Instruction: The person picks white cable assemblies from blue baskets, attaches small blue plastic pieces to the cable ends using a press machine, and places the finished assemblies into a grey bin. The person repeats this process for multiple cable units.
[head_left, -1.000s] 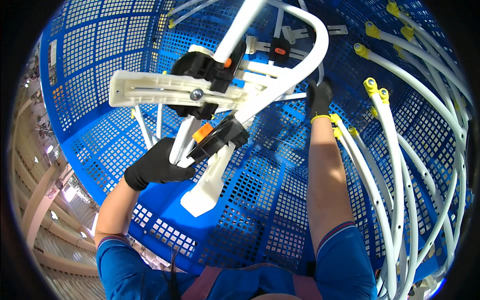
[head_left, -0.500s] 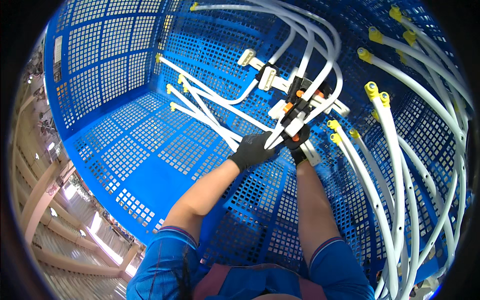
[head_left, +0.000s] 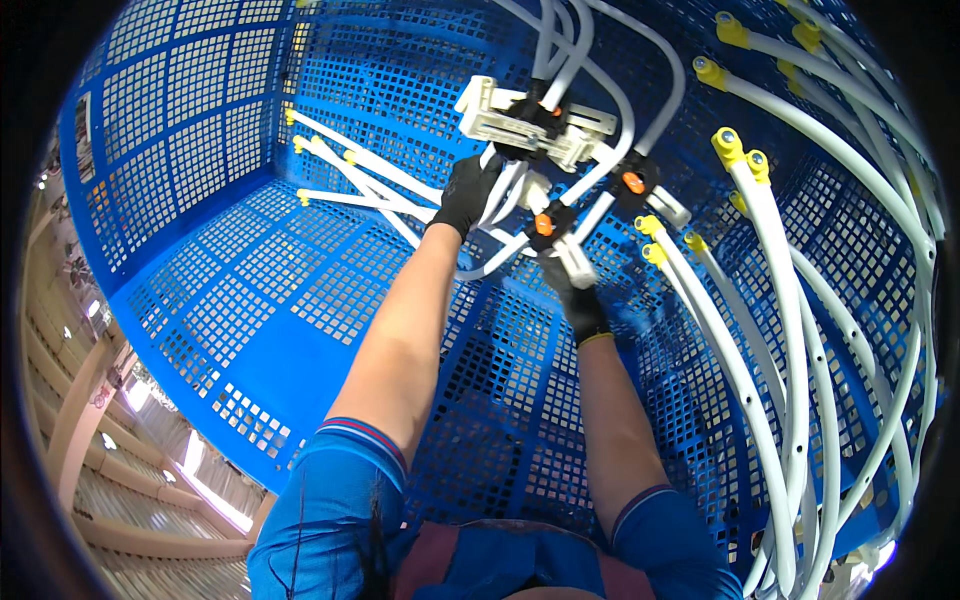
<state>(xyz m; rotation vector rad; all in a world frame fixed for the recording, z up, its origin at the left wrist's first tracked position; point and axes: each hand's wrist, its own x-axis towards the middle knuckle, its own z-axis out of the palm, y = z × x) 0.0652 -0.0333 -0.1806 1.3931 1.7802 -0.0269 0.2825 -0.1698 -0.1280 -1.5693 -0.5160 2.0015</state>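
Dark gloves cover both my hands. Around white bent tubes [head_left: 506, 193], the fingers of my left hand [head_left: 466, 197] are closed, just below a cluster of off-white slotted brackets [head_left: 520, 128]. My right hand [head_left: 577, 297] is closed at the near end of the same tube frames. It is beside a black clamp with an orange button [head_left: 545, 226], and a short white bracket [head_left: 574, 262] covers part of it; its fingertips are hidden. Another black clamp with an orange button [head_left: 634, 182] is on a tube farther right.
I lean over a large blue perforated plastic crate [head_left: 270, 345]. Several white tubes with yellow ends [head_left: 370, 175] lie at its left. Many more long curved tubes [head_left: 795, 330] with yellow ends stand along its right side. Beams [head_left: 85, 400] show outside at the left.
Both hands have moved farther away, the left one up and to the left. The bracketed tube frames have shifted and turned with them, and the two hands are wider apart.
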